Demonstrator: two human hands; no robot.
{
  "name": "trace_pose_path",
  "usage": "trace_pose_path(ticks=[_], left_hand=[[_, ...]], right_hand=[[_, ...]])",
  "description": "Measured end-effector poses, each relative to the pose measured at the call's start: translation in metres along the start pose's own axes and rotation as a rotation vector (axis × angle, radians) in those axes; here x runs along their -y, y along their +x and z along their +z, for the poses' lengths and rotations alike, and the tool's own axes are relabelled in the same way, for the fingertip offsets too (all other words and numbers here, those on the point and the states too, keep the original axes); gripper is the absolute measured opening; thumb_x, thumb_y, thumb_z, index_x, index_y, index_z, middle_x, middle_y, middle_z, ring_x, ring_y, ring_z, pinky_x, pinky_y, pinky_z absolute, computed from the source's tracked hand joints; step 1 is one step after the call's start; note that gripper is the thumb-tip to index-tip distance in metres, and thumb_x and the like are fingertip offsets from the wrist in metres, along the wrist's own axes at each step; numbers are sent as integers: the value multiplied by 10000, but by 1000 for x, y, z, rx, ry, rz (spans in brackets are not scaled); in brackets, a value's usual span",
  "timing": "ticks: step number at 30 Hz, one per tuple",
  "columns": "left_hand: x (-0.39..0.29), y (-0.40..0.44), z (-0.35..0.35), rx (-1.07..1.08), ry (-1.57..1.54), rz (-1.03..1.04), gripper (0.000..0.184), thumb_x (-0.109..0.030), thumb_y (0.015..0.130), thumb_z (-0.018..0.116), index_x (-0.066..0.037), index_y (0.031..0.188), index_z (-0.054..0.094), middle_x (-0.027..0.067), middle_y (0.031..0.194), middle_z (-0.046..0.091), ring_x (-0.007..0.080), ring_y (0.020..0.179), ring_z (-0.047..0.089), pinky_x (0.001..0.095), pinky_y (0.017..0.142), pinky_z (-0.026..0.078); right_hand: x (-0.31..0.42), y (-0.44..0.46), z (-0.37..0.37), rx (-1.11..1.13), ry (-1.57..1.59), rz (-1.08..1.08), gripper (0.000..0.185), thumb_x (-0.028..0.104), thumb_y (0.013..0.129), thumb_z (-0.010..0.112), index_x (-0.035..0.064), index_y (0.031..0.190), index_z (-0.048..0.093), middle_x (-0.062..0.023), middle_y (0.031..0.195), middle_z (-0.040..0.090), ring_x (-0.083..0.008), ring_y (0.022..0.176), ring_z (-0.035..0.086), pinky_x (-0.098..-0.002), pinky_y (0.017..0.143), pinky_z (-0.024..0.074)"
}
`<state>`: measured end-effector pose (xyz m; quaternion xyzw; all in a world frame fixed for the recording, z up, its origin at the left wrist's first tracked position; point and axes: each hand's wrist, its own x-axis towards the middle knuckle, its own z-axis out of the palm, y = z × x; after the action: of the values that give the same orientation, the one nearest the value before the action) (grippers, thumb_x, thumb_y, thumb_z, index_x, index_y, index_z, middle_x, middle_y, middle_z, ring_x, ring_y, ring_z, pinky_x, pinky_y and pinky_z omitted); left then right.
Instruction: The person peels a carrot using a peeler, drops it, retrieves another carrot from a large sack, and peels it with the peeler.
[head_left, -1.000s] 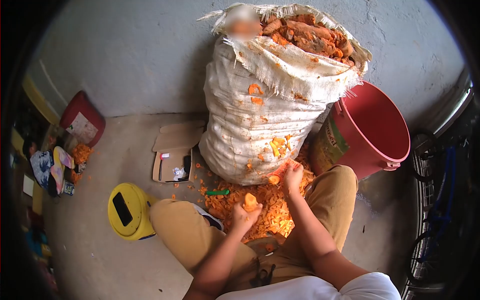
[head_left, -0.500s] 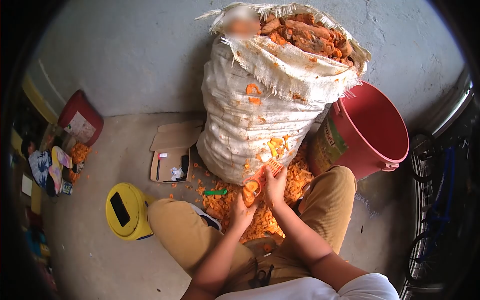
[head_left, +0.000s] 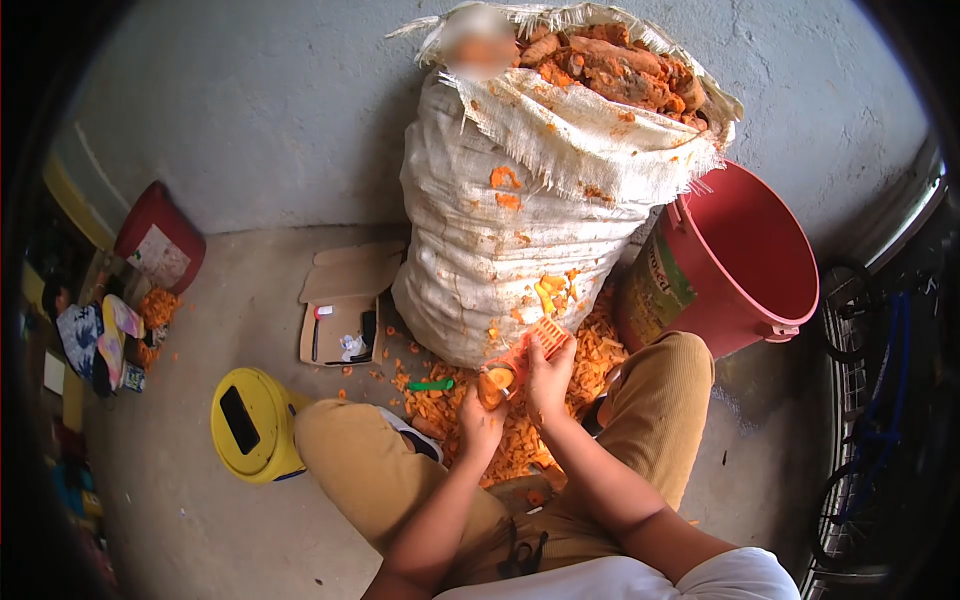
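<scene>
My left hand (head_left: 481, 424) is closed around a carrot (head_left: 495, 385), whose pale cut end faces up. Fingers of my right hand (head_left: 549, 378) wrap an orange plastic tool (head_left: 547, 334) with a slotted face, perhaps a peeler or small grater. Tool and carrot meet between my hands; the exact contact is hidden. Beneath them, a heap of orange carrot shavings (head_left: 520, 440) spreads over the floor between my legs. Just left of my hands, a green strip-like object (head_left: 431, 385) lies on the shavings. A white woven sack (head_left: 500, 240) full of carrots (head_left: 610, 65) stands directly ahead.
A large red bucket (head_left: 720, 270) leans beside the sack on the right. To the left are an open cardboard box (head_left: 345, 270) and a yellow lidded bucket (head_left: 228, 445) carrying a phone (head_left: 239, 420). Farther left, another person (head_left: 85, 335) is near a red bin (head_left: 160, 240).
My left hand and the carrot have shifted slightly up and left. The tool in my right hand stays almost in place.
</scene>
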<state>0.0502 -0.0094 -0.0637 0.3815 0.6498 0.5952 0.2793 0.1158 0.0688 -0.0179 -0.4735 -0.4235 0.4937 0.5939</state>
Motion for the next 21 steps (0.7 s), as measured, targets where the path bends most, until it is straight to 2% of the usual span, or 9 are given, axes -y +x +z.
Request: trace_pose_path(ticks=[3,4,7,8,11,12,15,18,21], left_hand=[[-21,-4,-1,21,128,48,254,-23,667,593,-17,905,505,108,760,578,213,698,573,301,615,429],[-18,-3,2,-2,58,125,223,-25,673,599,-18,878,512,105,735,581,233,685,579,306,602,432],[-25,-4,2,-7,96,93,227,-32,668,602,-20,879,520,107,726,583,249,690,582,314,601,434],[-19,-6,4,-12,53,30,237,-47,655,614,-26,875,526,114,732,587,265,699,583,319,610,438],[-21,-6,10,-79,110,53,259,-68,635,631,-30,870,530,116,730,590,271,698,585,323,617,440],[-22,-7,10,-81,131,22,275,-92,624,639,-28,868,532,122,738,594,272,703,585,328,625,441],[0,-8,16,-79,65,-106,278,-111,625,637,-18,866,532,131,750,596,275,716,583,329,635,439],[28,-8,22,-118,80,-141,262,-114,640,623,-11,863,532,129,763,598,254,716,581,320,639,435],[33,-10,26,-136,-88,-337,248,-105,649,616,-5,860,531,126,766,594,229,707,575,313,635,431]], right_hand=[[4,-8,7,26,-105,-99,329,92,772,544,-16,1029,370,-168,880,508,-237,793,527,-315,702,418],[8,-12,8,21,-205,-135,324,86,772,539,-12,1031,370,-181,886,508,-254,801,529,-323,707,416],[-7,-8,4,-10,-306,-168,311,78,772,535,-13,1022,375,-188,875,502,-275,800,528,-330,709,415],[-17,-6,2,-12,-258,-152,299,64,766,541,-18,1007,384,-175,876,506,-253,788,525,-321,706,416],[-37,1,-3,-24,-132,55,306,40,770,543,-8,1026,382,-104,905,509,-147,787,505,-252,702,420],[-31,0,-1,-41,-76,166,294,33,766,544,-11,1013,392,-94,899,514,-142,768,509,-242,695,419],[-41,3,-3,-61,-142,201,278,38,764,548,-18,995,405,-94,888,520,-146,753,511,-249,691,420],[-32,-2,2,-135,-239,235,278,54,753,563,-21,978,418,-109,872,528,-165,752,517,-267,692,420],[-40,-3,3,-187,-333,152,300,69,739,580,-27,974,421,-130,861,532,-189,751,523,-283,696,418]])
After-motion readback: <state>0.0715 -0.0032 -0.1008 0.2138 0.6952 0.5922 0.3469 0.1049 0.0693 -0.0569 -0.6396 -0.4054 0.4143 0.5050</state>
